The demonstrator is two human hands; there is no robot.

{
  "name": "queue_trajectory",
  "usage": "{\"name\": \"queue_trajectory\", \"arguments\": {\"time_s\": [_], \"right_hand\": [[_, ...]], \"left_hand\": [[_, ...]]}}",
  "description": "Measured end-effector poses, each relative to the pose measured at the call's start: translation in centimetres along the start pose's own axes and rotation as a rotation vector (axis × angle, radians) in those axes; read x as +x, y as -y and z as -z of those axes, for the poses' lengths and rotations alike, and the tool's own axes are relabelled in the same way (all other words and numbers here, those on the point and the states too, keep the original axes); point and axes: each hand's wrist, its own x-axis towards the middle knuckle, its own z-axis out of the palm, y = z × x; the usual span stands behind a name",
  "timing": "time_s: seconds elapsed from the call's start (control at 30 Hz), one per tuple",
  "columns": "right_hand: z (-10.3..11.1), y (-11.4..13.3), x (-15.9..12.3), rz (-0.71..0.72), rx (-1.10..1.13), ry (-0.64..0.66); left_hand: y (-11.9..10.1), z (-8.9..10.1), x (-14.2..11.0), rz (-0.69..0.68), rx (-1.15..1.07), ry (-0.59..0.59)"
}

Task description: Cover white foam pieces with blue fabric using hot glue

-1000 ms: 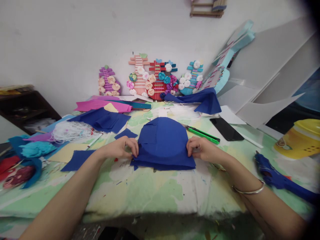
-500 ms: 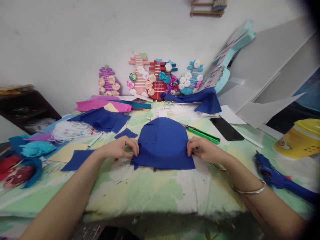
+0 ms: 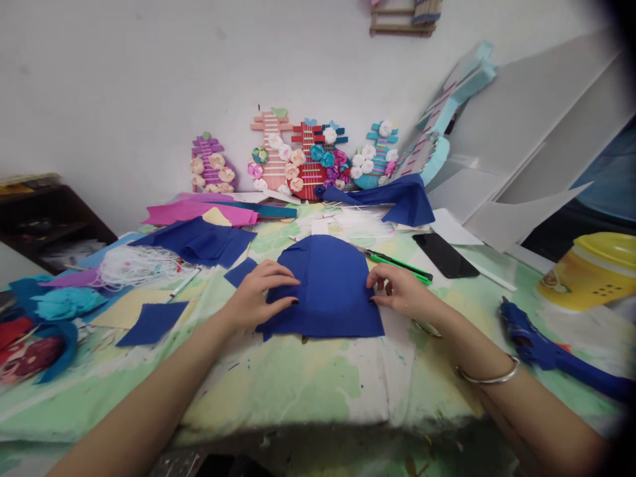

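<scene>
A dome-shaped piece covered by a blue sheet (image 3: 332, 291), probably crepe paper, lies in front of me with its straight edge toward me. My left hand (image 3: 265, 291) is over its left side, thumb and fingers spread, fingertips touching the surface. At the right edge of the sheet, my right hand (image 3: 397, 291) has its thumb and index tips apart and touching the blue, other fingers curled. A green utility knife (image 3: 402, 266) lies just beyond my right hand. Near my left wrist are a small blue scrap (image 3: 240, 272) and a blue rectangle (image 3: 152, 323).
A black phone (image 3: 446, 255), a blue glue gun (image 3: 534, 344) and a yellow tub (image 3: 591, 271) are on the right. White cord (image 3: 132, 265) and folded blue paper (image 3: 196, 240) lie left. Flower-decorated lute shapes (image 3: 312, 162) lean on the wall; white boards (image 3: 536, 126) stand right.
My left hand has moved from the sheet's left edge inward onto its surface, and its fingers have spread. My right hand stays at the right edge. The view has shifted slightly.
</scene>
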Motion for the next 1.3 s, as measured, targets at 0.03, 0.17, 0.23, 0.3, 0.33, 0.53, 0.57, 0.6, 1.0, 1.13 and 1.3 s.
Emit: {"name": "queue_trajectory", "arguments": {"time_s": [0.03, 0.17, 0.23, 0.3, 0.33, 0.53, 0.57, 0.6, 1.0, 1.13, 1.3], "right_hand": [[0.0, 0.2, 0.0, 0.037, -0.011, -0.001], [-0.4, 1.4, 0.1, 0.271, -0.054, -0.040], [-1.0, 2.0, 0.1, 0.335, -0.073, -0.030], [-1.9, 2.4, 0.2, 0.343, -0.110, 0.004], [-2.4, 2.4, 0.3, 0.336, -0.135, 0.021], [-3.8, 2.3, 0.6, 0.391, -0.299, -0.005], [-3.8, 2.4, 0.6, 0.424, -0.335, -0.022], [-3.8, 2.5, 0.6, 0.457, -0.376, -0.036], [-3.9, 3.3, 1.1, 0.636, -0.553, -0.252], [-3.2, 2.8, 1.3, 0.688, -0.538, -0.361], [-2.3, 2.1, 1.5, 0.647, -0.530, -0.392]], "left_hand": [[-0.4, -0.5, 0.1, -0.038, 0.039, 0.011], [-1.7, -2.2, 0.6, -0.104, 0.170, 0.103], [-2.0, -2.7, 0.7, -0.126, 0.234, 0.148], [-1.9, -2.9, 0.7, -0.137, 0.286, 0.169], [-1.9, -3.0, 0.7, -0.143, 0.305, 0.172], [-1.6, -3.3, 0.6, -0.245, 0.421, 0.142], [-1.7, -3.4, 0.6, -0.268, 0.444, 0.136], [-1.8, -3.6, 0.6, -0.291, 0.467, 0.127], [-2.8, -3.3, 1.7, -0.577, 0.711, -0.016], [-3.6, -2.0, 3.1, -0.644, 0.786, -0.064], [-4.1, -0.8, 4.5, -0.656, 0.785, -0.073]]}}
